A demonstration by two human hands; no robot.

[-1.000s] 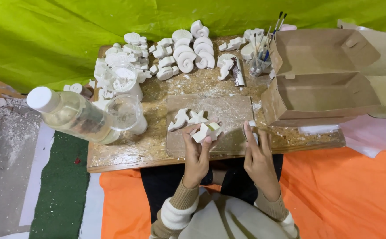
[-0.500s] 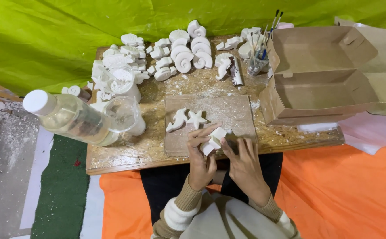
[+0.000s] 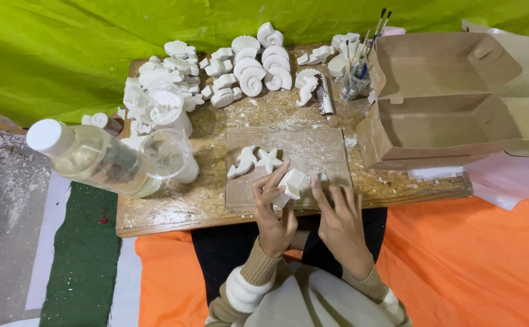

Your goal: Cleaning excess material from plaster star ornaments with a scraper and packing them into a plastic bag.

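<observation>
Matt white chalky plaster block (image 3: 291,181), dry finish. Rough, dust-strewn chipboard table (image 3: 210,200). Clear glossy plastic bottle (image 3: 95,158) w/ smooth white cap. Matt brown cardboard box (image 3: 440,121). Green cloth backdrop (image 3: 64,48), slight sheen.

The person wore a soft knit sweater (image 3: 313,300) in a pale cream colour. Each sleeve had wide stripes. The left sleeve (image 3: 246,284) showed a tan cuff at the wrist, then a white band, then a brown band higher up. The right sleeve (image 3: 376,287) had the same tan cuff with ribbed lines, and a white band showed near the bottom edge of the picture. The left hand (image 3: 275,209) and the right hand (image 3: 341,221) were bare, with no gloves on them. Under the sweater the person wore dark trousers (image 3: 228,257), probably black, though they lay in shadow and were hard to make out.
</observation>
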